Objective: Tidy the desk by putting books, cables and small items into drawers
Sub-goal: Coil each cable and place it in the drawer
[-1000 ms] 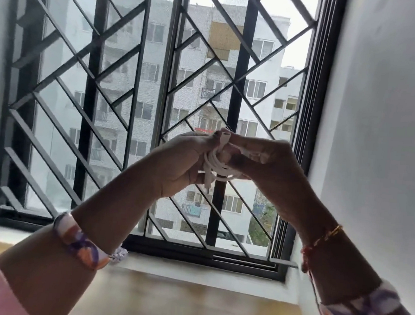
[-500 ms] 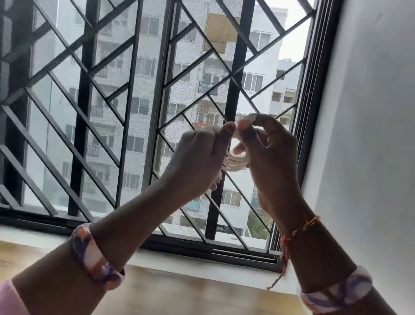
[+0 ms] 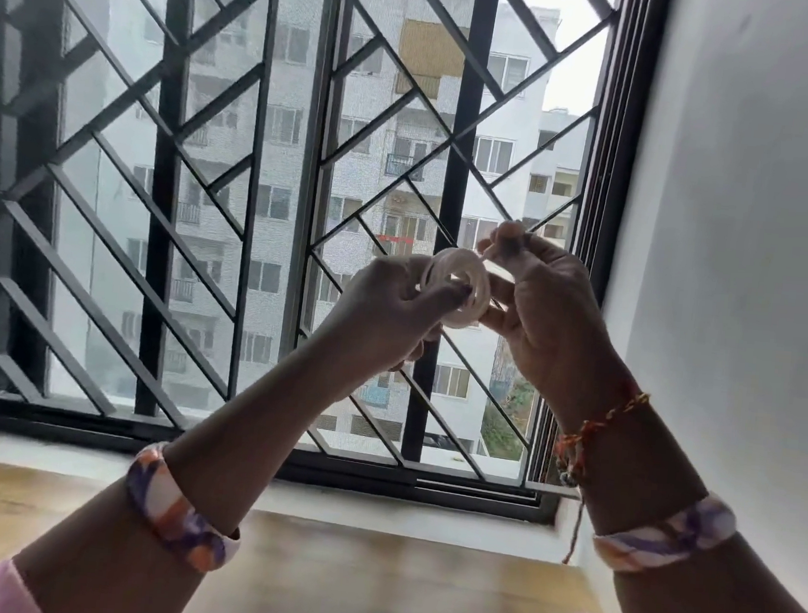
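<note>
A: Holding what, and where?
B: Coiled white cable (image 3: pixel 455 288), raised before the black metal window grille (image 3: pixel 256 186). Left hand (image 3: pixel 391 315) pinches the coil's near edge.
A: Right hand (image 3: pixel 545 314)?
B: Fingers curled behind the coil; fingertips pinch its loose end above.

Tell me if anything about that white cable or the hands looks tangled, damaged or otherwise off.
Nothing stands out. The white cable is wound into a neat coil, held up in front of the window grille. The left hand grips the coil; the right hand pinches its loose end. No fraying or knots show, though the picture is slightly blurred.
</note>
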Motion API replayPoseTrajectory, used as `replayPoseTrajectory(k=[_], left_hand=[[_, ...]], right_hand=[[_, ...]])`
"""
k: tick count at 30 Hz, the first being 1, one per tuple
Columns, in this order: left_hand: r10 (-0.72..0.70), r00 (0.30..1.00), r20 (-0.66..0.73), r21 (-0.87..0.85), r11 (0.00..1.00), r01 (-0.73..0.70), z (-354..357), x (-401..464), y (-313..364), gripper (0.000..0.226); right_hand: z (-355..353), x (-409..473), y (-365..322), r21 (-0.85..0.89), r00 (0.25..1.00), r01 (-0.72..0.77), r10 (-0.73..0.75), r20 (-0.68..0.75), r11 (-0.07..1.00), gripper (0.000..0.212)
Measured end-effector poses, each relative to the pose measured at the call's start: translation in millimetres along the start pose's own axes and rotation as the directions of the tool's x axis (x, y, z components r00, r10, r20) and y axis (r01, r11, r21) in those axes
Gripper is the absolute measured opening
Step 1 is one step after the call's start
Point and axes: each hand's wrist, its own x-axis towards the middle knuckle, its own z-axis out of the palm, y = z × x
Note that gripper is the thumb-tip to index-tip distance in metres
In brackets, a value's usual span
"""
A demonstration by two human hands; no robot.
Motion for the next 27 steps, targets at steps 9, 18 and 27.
replayPoseTrajectory(k=[9, 18, 27], left_hand=[[-0.162, 0.901, 0.404, -0.733, 0.532, 0.424, -15.0, -4.5, 7.4, 0.029], [0.012, 0.921, 0.39, -0.882, 0.292, 0.37, 2.6, -16.1, -5.3, 0.027], [-0.368, 0.879, 0.303, -0.822, 0.365, 0.436, 8.2, -7.7, -2.4, 0.032]], right_hand=[[9.9, 15.8, 13.9, -0.544, 0.813, 0.477, -0.582, -0.025, 0.69, 0.016], [12.5, 10.2, 18.5, -0.357, 0.866, 0.458, -0.499, -0.028, 0.814, 0.023], [5.6, -0.2, 14.0, -0.336, 0.881, 0.452, -0.472, 0.023, 0.826, 0.019]])
